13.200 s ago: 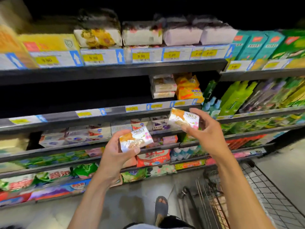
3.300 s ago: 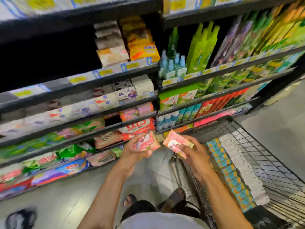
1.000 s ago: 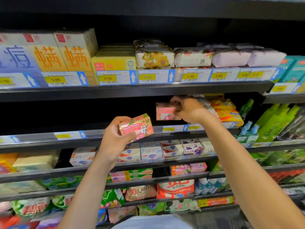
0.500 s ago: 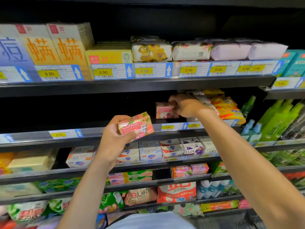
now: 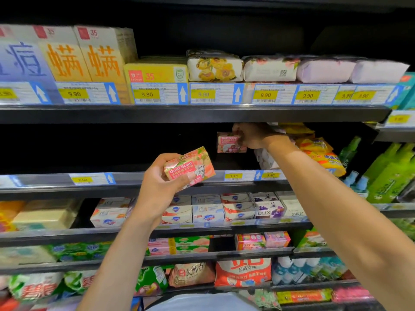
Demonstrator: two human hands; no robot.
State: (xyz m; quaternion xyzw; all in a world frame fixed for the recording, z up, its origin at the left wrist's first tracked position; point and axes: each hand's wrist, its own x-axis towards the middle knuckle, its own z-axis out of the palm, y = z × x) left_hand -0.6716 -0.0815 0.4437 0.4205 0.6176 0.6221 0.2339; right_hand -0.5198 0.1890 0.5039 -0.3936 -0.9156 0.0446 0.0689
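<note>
While the left hand (image 5: pixel 157 189) holds one pink Goat Soap box (image 5: pixel 190 168) up in front of the shelves, its fingers (image 5: pixel 167 157) curl over the box's top left edge. The thumb presses across the printed front, and the box sits tilted with its right end higher.

Farther in and to the right, the right hand (image 5: pixel 253 135) reaches into the dark second shelf (image 5: pixel 146 179), just under the top shelf (image 5: pixel 202 113). Its fingers pinch the upper right corner of a second Goat Soap box (image 5: pixel 226 144), which stands upright. Whether that box's base touches the shelf floor cannot be told.

Right of that hand lie yellow packets (image 5: pixel 321 153), and green bottles (image 5: pixel 390 176) stand at the far right. Yellow price tags (image 5: pixel 147 94) line the top shelf's rim below wrapped soap bars (image 5: pixel 215 68). Lower shelves carry rows of boxed soaps (image 5: pixel 207 213).
</note>
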